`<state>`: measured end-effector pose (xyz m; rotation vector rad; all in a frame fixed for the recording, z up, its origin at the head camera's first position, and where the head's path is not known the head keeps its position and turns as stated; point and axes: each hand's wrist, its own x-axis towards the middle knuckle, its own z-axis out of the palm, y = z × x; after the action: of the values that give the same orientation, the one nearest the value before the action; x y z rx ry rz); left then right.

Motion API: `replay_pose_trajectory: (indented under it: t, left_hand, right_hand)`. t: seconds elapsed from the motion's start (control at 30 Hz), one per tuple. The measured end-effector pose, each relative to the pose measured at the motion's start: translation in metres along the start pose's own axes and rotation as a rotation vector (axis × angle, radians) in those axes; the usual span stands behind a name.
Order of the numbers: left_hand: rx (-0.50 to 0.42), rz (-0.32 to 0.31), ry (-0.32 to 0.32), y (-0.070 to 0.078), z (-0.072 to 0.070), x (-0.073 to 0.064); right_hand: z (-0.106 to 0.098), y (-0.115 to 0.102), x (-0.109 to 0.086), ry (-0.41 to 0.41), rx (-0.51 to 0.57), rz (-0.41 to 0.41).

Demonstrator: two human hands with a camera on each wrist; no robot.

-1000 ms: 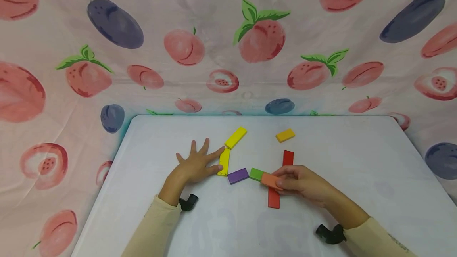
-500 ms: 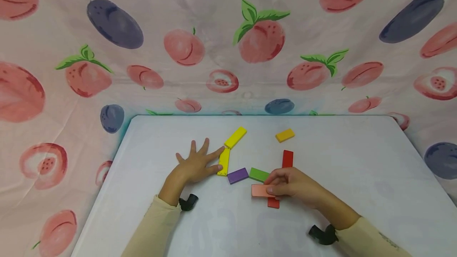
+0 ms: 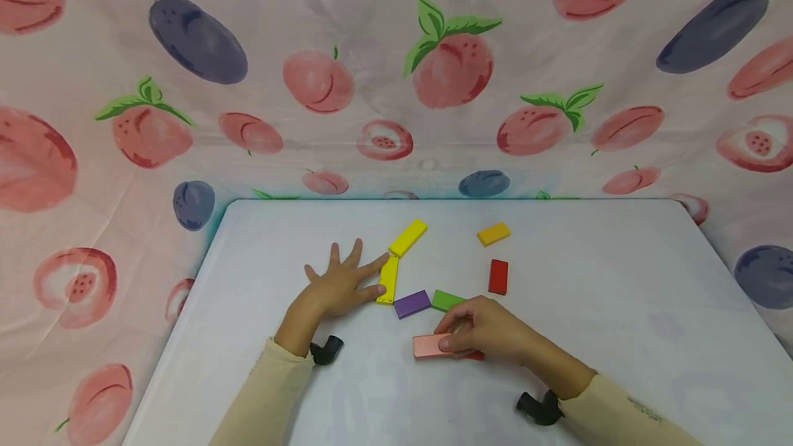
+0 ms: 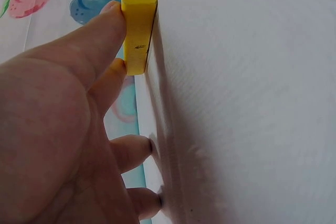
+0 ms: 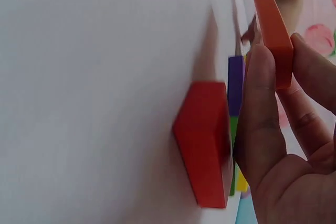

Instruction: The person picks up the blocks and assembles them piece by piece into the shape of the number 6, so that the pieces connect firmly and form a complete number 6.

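My right hand [image 3: 492, 330] pinches a salmon-orange rectangular block [image 3: 429, 347] between thumb and fingers. It is held over a red block, which the hand mostly hides; in the right wrist view that red block [image 5: 205, 140] lies below the held one, apart from it. My left hand [image 3: 339, 288] rests on the table with fingers spread, thumb and index finger touching the left side of a yellow block [image 3: 388, 281]. A second yellow block [image 3: 408, 237] angles off its far end. From its near end a purple block [image 3: 411, 304] and a green block [image 3: 447, 301] run rightward.
A second red block [image 3: 498, 277] lies beyond my right hand, and an amber block [image 3: 493, 234] farther back. The white table [image 3: 619, 267] ends against a fruit-print cloth [image 3: 384, 74]. A black wrist piece [image 3: 540, 408] sits below each forearm.
My right hand has moved left and toward me with the orange block, off the end of the green block. More of the far red block shows. The left hand stays put.
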<state>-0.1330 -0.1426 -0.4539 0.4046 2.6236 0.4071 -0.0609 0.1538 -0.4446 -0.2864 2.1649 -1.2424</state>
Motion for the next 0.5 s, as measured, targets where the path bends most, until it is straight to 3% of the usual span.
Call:
replay_pose_trajectory:
  t: [0.23,0.5]
  left_hand:
    - [0.003,0.005,-0.002,-0.001,0.001,0.001]
    - [-0.004,0.008,0.003,-0.002,0.001,0.001]
  right_hand:
    - [0.017,-0.003,0.011,-0.003,-0.155,-0.120]
    - [0.028,-0.008,0.015,-0.005,-0.225,-0.160]
